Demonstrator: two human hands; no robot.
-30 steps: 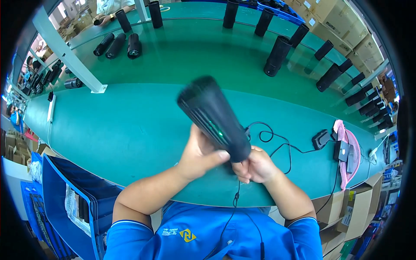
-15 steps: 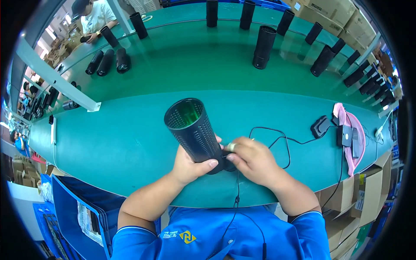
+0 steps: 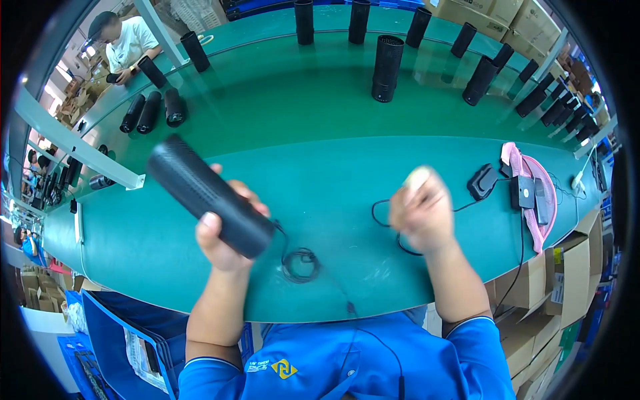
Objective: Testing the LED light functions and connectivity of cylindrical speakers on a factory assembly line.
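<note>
My left hand (image 3: 230, 233) is wrapped round a black perforated cylinder (image 3: 207, 193), raised over the green table and tilted, its upper end pointing far left. From near the cylinder's lower end a thin black cable (image 3: 300, 265) leads to a small coil on the tabletop. My right hand (image 3: 423, 210) is held apart at the right, above another black cable (image 3: 465, 208). Its fingers look curled together but are blurred, and whether they hold anything is hidden. A pale band shows on one finger.
Black cylinders (image 3: 387, 70) stand along the table's far side, with several lying at the far left (image 3: 150, 112). At right are a black adapter-like block (image 3: 483, 181) and a pink band (image 3: 545, 220) with small black boxes. A blue bin (image 3: 123, 333) and cartons (image 3: 567, 280) flank me. Another person (image 3: 130, 43) sits far left.
My left hand has carried the cylinder left and tipped it over further. The right hand has come away from its base and moved right. The coiled cable is now visible on the table.
</note>
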